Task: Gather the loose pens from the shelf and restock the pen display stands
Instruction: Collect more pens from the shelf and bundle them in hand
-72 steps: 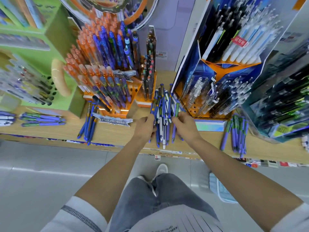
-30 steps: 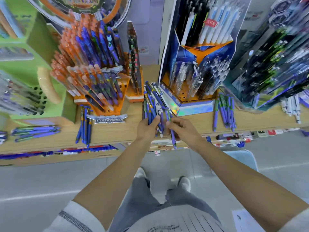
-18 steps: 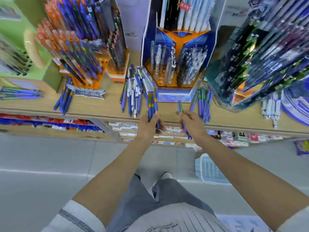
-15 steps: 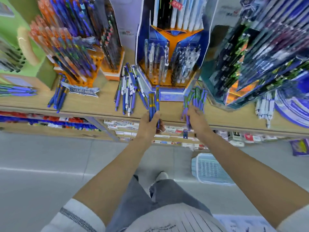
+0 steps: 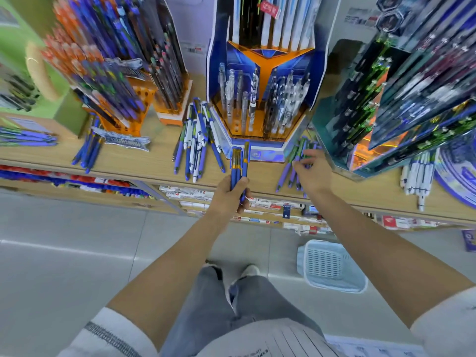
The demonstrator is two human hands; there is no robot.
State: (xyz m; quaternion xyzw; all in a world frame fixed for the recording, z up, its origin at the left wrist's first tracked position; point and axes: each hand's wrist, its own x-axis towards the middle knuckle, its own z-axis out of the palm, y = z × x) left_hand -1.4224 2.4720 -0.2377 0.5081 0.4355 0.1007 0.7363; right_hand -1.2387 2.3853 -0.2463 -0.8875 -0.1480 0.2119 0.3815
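My left hand [image 5: 230, 195] grips a small bundle of blue pens with orange bands [image 5: 239, 163], held upright over the shelf's front edge. My right hand [image 5: 310, 171] lies on a loose pile of purple and green pens [image 5: 289, 166] on the wooden shelf [image 5: 154, 161], its fingers curled round some of them. More loose blue and white pens [image 5: 198, 140] lie left of the blue and orange display stand [image 5: 260, 99]. An orange stand [image 5: 113, 81] full of orange and blue pens is at the left.
A dark green display [image 5: 381, 99] crowds the right side, with white pens [image 5: 417, 173] lying below it. Blue pens [image 5: 88, 148] and a fallen label card [image 5: 123, 140] lie under the orange stand. A pale blue basket [image 5: 332, 266] sits on the floor.
The view swung right along the shelf. My left hand lifted a few blue pens out of the middle pile, and my right hand moved right onto the purple and green pile.
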